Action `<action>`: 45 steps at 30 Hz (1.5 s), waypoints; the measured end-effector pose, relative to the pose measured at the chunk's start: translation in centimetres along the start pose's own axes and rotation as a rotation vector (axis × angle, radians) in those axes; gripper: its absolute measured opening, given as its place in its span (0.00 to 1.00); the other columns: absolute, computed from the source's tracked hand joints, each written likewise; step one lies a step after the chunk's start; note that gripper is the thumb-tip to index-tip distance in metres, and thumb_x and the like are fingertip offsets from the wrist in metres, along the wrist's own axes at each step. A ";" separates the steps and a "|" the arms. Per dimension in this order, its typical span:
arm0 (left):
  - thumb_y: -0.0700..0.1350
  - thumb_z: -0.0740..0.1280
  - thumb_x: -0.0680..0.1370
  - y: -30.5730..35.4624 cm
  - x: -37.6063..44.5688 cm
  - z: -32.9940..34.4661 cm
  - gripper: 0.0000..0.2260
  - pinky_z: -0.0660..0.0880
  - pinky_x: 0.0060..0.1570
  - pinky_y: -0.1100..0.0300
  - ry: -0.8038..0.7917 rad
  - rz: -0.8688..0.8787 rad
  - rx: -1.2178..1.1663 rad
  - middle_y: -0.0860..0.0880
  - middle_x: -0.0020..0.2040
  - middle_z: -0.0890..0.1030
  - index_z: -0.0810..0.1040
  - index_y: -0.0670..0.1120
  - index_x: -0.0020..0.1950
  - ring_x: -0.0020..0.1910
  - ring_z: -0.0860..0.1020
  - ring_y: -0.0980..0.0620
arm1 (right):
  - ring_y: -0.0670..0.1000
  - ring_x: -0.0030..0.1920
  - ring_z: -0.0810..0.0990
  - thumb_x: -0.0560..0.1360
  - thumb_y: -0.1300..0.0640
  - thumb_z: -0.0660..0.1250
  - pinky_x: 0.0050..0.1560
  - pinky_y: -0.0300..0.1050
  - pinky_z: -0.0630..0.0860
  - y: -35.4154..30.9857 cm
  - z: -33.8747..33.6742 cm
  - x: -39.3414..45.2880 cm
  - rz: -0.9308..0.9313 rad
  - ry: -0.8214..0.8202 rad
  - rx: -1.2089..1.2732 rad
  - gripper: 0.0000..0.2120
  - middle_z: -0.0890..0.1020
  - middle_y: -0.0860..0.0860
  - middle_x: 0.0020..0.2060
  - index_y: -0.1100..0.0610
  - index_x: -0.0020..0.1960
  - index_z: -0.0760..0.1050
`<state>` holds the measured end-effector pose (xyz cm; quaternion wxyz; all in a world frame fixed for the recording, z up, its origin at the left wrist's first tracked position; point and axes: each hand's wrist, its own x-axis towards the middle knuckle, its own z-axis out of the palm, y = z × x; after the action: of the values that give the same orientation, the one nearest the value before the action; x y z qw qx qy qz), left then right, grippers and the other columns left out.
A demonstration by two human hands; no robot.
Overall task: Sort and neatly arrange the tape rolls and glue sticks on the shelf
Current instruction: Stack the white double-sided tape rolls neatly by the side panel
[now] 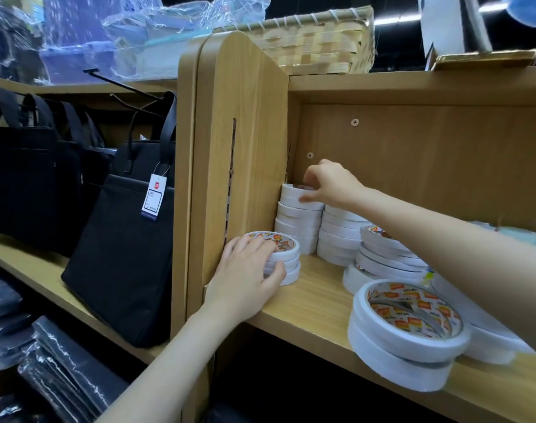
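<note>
White tape stacks crowd shelf (309,303) left corner; bare board mid-front. Left hand (248,279) grip clasps front stack (286,254); right hand (330,183) pinches top roll (291,195) of rear stack.

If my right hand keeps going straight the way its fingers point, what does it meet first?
Probably the wooden side panel of the shelf. The right hand sits on the top white tape roll of the back-corner stack, fingers pointing left toward that panel; depth is unclear.

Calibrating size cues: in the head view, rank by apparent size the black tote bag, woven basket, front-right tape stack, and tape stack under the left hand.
1. black tote bag
2. woven basket
3. front-right tape stack, inflated by nearness to the camera
4. tape stack under the left hand
</note>
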<state>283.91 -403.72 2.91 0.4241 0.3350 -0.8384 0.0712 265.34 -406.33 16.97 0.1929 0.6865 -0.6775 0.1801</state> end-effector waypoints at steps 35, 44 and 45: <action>0.54 0.53 0.72 0.1 -0.3 0.1 0.19 0.63 0.53 0.61 0.136 -0.066 -0.068 0.53 0.45 0.68 0.76 0.43 0.46 0.47 0.68 0.52 | 0.59 0.69 0.61 0.59 0.35 0.74 0.68 0.62 0.55 -1.2 5.1 -0.7 -0.069 -0.049 -0.546 0.63 0.50 0.55 0.74 0.47 0.75 0.33; 0.57 0.46 0.72 0.4 -0.3 -0.3 0.25 0.59 0.56 0.61 0.064 -0.069 -0.033 0.54 0.46 0.65 0.76 0.44 0.51 0.48 0.63 0.56 | 0.57 0.70 0.62 0.63 0.40 0.75 0.69 0.64 0.52 0.0 2.5 -0.4 0.040 -0.151 -0.336 0.58 0.59 0.56 0.71 0.48 0.76 0.38; 0.57 0.46 0.71 0.4 -0.3 -0.3 0.26 0.58 0.56 0.62 0.060 -0.069 -0.029 0.54 0.46 0.65 0.76 0.44 0.52 0.48 0.62 0.56 | 0.57 0.70 0.62 0.64 0.42 0.75 0.69 0.63 0.52 0.6 1.7 -0.6 0.084 -0.158 -0.246 0.54 0.62 0.56 0.70 0.50 0.76 0.42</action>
<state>283.99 -403.16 2.97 0.4563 0.3554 -0.8140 0.0543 264.70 -406.68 15.17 0.2139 0.6407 -0.7357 0.0493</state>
